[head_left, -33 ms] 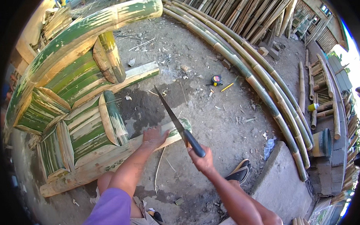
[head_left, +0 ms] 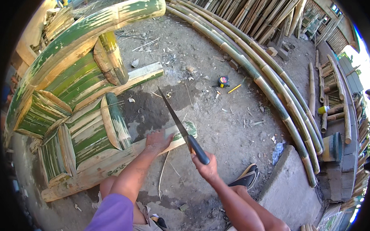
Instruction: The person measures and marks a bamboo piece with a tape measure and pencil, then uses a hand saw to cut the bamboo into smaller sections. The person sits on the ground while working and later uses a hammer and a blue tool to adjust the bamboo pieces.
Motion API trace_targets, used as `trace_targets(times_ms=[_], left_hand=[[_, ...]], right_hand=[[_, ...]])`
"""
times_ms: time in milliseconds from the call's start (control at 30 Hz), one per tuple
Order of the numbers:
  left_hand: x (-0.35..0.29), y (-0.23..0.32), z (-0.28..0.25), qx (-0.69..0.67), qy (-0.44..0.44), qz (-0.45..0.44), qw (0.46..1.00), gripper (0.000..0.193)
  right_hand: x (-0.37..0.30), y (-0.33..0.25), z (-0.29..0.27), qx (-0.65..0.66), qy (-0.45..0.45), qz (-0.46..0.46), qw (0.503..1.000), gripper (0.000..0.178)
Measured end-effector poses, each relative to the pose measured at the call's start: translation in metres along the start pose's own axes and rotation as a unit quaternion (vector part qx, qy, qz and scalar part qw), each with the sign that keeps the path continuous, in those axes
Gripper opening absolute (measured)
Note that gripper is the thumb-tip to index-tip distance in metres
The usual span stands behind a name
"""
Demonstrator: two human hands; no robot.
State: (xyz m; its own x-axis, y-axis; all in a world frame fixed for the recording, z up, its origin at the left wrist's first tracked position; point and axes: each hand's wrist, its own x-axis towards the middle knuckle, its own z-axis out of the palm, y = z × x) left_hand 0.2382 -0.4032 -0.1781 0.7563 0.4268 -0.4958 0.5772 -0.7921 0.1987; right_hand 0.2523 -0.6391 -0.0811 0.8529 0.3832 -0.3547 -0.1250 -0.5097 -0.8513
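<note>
My right hand (head_left: 206, 166) is closed round the black handle of a handsaw (head_left: 174, 117). Its long dark blade points away and to the left, crossing a thick bamboo pole (head_left: 145, 148) close to the pole's right end. Left of the blade, my left hand (head_left: 158, 140) grips that pole from above, its fingers over the far side. The pole forms the near front rail of a green and tan bamboo bench (head_left: 96, 147), whose split slats and curved top rail (head_left: 102, 23) fill the left side. Whether the blade has cut into the pole I cannot tell.
A tape measure (head_left: 223, 81) and a yellow pencil (head_left: 234, 88) lie on the dirt ahead. Several long bamboo poles (head_left: 259, 82) curve along the right, by a concrete slab (head_left: 290, 186) and a bucket (head_left: 332, 147). My sandalled foot (head_left: 247, 177) stands near the slab.
My right hand and the saw have shifted very slightly, the handle a little nearer to me. My left hand stays in place on the bamboo pole.
</note>
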Motion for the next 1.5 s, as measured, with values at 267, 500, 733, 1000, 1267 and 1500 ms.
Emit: trace_targets(times_ms=[267,500,733,1000,1267,1500], left_hand=[[0.012,0.004,-0.007,0.012,-0.002,-0.002,1.000,0.072],[0.020,0.003,-0.013,0.018,-0.008,0.015,1.000,0.070],[0.020,0.002,-0.008,0.009,0.005,0.026,1.000,0.070],[0.021,0.002,-0.010,0.023,0.014,0.035,0.999,0.066],[0.020,0.001,-0.001,0.016,0.053,0.035,0.998,0.063],[0.022,0.001,-0.003,0.016,0.045,0.037,0.998,0.059]], right_hand=[[-0.007,0.043,0.011,0.003,-0.055,-0.091,0.994,0.023],[-0.129,0.027,-0.082,-0.031,-0.119,0.008,0.992,0.019],[-0.008,0.035,-0.014,0.039,-0.111,-0.040,0.992,0.020],[-0.109,0.028,-0.069,-0.005,-0.123,-0.004,0.992,0.016],[0.036,0.054,0.033,0.131,-0.068,-0.096,0.984,0.022],[-0.116,0.041,-0.070,-0.045,-0.137,-0.031,0.989,0.049]])
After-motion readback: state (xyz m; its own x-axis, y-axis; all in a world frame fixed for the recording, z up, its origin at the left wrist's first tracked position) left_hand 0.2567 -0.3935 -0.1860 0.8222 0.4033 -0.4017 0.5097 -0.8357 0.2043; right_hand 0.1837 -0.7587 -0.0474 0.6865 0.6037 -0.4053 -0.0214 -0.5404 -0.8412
